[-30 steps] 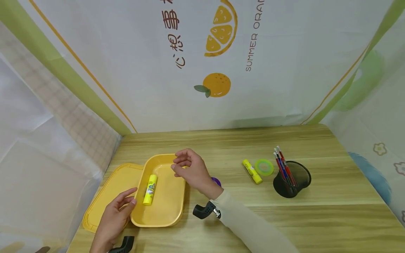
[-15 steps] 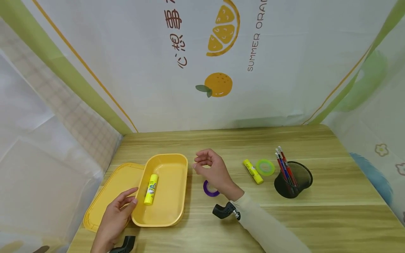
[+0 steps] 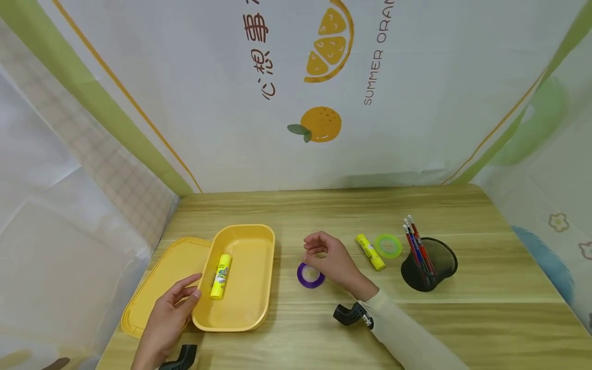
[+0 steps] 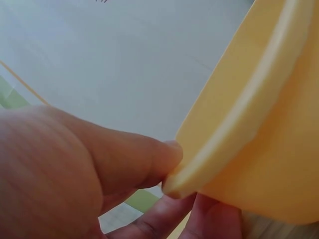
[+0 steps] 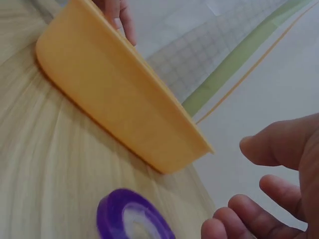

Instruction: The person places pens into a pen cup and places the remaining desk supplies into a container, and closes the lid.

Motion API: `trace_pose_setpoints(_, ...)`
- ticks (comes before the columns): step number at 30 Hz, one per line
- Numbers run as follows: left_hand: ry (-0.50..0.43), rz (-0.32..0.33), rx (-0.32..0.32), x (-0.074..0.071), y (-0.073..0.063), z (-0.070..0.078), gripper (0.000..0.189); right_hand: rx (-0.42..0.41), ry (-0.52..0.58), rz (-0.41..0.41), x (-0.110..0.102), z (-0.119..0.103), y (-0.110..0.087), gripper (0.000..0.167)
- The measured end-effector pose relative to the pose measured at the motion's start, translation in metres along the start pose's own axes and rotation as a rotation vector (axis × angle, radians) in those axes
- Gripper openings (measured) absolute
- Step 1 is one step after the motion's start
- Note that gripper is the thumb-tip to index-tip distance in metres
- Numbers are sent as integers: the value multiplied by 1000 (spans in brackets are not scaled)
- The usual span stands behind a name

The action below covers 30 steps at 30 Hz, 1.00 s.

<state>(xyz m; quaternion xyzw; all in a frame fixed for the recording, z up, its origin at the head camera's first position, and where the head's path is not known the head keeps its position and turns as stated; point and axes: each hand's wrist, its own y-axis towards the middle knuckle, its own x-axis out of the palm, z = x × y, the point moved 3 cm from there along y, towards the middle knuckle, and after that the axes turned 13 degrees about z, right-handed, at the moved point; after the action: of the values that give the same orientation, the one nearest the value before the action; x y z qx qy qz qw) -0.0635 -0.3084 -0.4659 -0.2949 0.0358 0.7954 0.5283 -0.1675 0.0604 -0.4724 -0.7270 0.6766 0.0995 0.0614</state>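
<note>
My left hand holds the left rim of a yellow plastic box. In the left wrist view its thumb lies on the rim, with the fingers under the outer edge. One yellow glue stick lies inside the box. My right hand hovers above the table to the right of the box, fingers loosely bent and holding nothing. Close under its fingertips lies a roll of tape with a purple rim, partly covered by the hand in the head view. The right wrist view shows the purple tape just below the fingers.
A yellow lid lies left of the box, partly behind it. To the right are a second glue stick, a green tape roll and a black mesh cup with several pencils. A printed cloth hangs behind the table.
My right hand has moved from over the box's right rim to the right and slightly down, uncovering the purple tape roll. My left hand and the box have stayed put.
</note>
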Motion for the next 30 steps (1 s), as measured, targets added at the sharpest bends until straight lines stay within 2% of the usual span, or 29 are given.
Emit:
trace_pose_setpoints(9,-11,-11,-18,-3,-2,-3,52,-63,-239,-30,-6,16,-8,43)
trace_pose_setpoints(23,-57,-25,9,-3,-4,-1,51,-152,-353,-35,-7,28,-17,60)
trace_pose_setpoints(30,-52,-25,3,-3,-6,1,51,-217,-438,-94,-4,32,-18,70)
